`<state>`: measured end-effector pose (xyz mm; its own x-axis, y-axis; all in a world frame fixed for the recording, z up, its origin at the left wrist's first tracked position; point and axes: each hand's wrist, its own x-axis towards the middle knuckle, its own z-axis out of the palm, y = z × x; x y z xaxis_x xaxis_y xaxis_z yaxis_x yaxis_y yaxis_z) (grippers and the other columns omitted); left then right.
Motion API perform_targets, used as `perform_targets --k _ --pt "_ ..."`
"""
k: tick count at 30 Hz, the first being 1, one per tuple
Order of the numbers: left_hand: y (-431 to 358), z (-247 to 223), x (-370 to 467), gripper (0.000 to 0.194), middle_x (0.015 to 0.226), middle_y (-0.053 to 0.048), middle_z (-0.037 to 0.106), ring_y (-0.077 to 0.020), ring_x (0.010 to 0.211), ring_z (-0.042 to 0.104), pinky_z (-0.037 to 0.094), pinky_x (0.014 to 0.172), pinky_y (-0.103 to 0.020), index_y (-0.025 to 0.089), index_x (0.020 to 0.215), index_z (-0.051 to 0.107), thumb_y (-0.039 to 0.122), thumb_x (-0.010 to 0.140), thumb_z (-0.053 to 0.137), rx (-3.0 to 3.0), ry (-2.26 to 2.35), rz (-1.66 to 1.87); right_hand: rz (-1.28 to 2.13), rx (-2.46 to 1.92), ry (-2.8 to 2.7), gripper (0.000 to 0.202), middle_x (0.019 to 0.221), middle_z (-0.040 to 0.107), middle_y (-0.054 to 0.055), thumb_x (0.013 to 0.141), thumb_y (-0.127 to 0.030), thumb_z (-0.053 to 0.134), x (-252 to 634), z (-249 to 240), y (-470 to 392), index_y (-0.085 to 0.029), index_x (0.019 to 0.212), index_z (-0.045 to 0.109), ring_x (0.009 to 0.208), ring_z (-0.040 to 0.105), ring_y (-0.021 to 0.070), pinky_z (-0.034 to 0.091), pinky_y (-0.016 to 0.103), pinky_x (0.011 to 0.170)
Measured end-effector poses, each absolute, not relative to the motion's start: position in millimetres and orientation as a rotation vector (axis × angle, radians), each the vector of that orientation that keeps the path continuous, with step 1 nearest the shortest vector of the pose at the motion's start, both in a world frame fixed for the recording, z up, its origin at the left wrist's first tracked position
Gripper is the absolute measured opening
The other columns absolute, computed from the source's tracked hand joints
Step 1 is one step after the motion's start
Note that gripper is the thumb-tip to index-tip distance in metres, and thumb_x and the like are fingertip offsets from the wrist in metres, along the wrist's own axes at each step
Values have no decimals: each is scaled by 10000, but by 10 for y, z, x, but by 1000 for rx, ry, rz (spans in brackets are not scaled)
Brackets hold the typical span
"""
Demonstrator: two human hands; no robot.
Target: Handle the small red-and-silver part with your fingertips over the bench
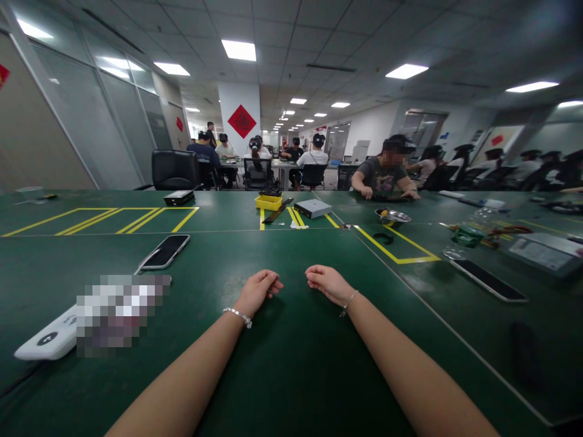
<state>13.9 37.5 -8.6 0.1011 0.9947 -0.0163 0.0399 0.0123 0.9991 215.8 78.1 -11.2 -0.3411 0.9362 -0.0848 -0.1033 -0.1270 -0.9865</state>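
Above the green table (282, 340), my left hand (259, 290) is closed, its thumb and fingertips pressed together. My right hand (330, 283) faces it from the right with its fingers curled in a pinch. A narrow gap separates the hands. Anything between the fingertips of either hand is too small or hidden to make out. Each wrist wears a silvery bracelet. The nearest object to my left hand is a dark-screened phone (167, 251), lying farther left on the tabletop.
A yellow tray (268, 203), a grey box (313, 208) and a metal bowl (401, 216) stand beyond my hands. At right are a phone (488, 280), a bottle (469, 235) and a metal unit (544, 252). A white device (50, 337) lies left. A person (387, 173) sits across the table.
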Motion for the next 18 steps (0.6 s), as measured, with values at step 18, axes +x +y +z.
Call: perform_targets --k 18 --pt "502 -144 137 313 535 79 474 -29 456 441 334 449 -156 160 692 483 195 466 696 994 1154 1330 1705 -944 -1411 165 634 547 -13 590 -186 648 2224 -111 805 -140 723 563 560 519 68 416 224 580"
